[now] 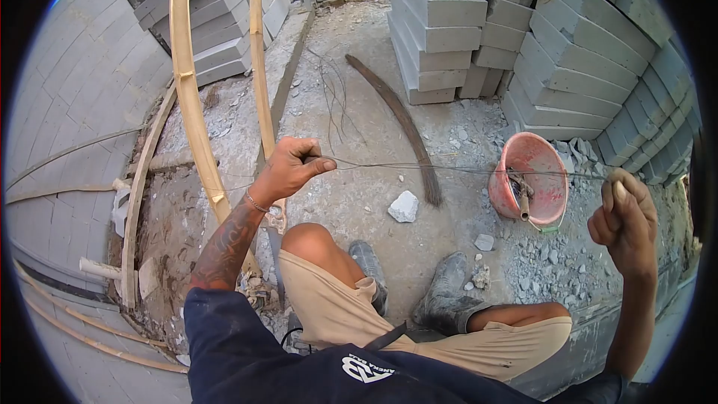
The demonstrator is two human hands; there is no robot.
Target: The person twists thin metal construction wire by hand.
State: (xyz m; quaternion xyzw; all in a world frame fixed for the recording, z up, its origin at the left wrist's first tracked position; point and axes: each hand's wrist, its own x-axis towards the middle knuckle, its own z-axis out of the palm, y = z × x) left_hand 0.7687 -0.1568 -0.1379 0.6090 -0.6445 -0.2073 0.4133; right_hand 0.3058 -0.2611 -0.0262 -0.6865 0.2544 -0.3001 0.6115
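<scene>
A few strands of thin dark wire (pixel 456 168) stretch nearly level in front of me between my two hands. My left hand (pixel 293 168) is closed around one end, thumb pressed against the curled fingers, and loose strands trail from it to the left. On the other side my right hand (pixel 624 213) pinches the far end between thumb and forefinger. A long bundle of straight wire (pixel 400 120) lies on the concrete floor beyond the taut strands. Some bent single wires (pixel 333 97) lie to its left.
A red bucket (pixel 508 179) with tools inside lies tipped at the right, among rubble. Stacks of grey blocks (pixel 449 22) rise behind. Bamboo poles (pixel 191 90) lean at the left. A white block chunk (pixel 403 207) lies ahead of my boots (pixel 441 292).
</scene>
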